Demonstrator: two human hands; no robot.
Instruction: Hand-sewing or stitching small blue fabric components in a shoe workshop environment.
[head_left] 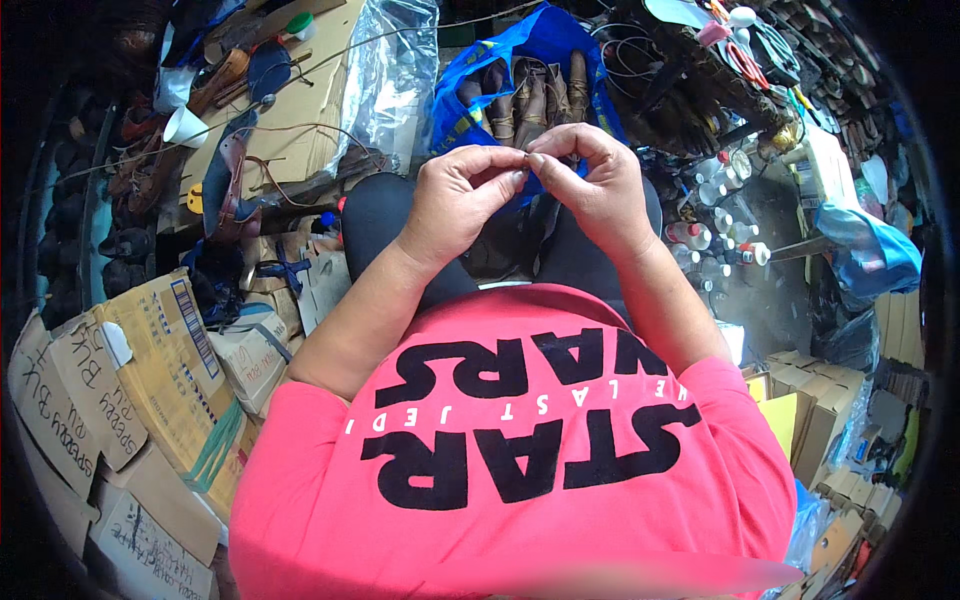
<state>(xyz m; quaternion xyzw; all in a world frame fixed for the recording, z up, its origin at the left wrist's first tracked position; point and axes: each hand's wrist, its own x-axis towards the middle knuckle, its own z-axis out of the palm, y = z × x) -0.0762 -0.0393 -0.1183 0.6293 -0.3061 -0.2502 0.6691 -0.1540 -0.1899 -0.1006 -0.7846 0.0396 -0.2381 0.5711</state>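
A blue bag [452, 88], bottles [711, 193] and boxes [160, 335] surround the hands [452, 198].

1 wide fisheye view: L cam of a head-worn pair, looking steeply down & fwd from head height, w/ fwd at top. V. near: bright pink short-sleeved cloth T-shirt [520, 545], filling lower ctr. A bit farther, upper ctr: bare left hand [455, 200] & bare right hand [597, 188], seen from above. Beyond: shiny blue plastic bag [548, 30], past R edge of flat brown cardboard sheet [322, 85]. At R, grey floor [788, 288] seen from above. View upright, unmirrored; straight edges bend toward dark round rim.
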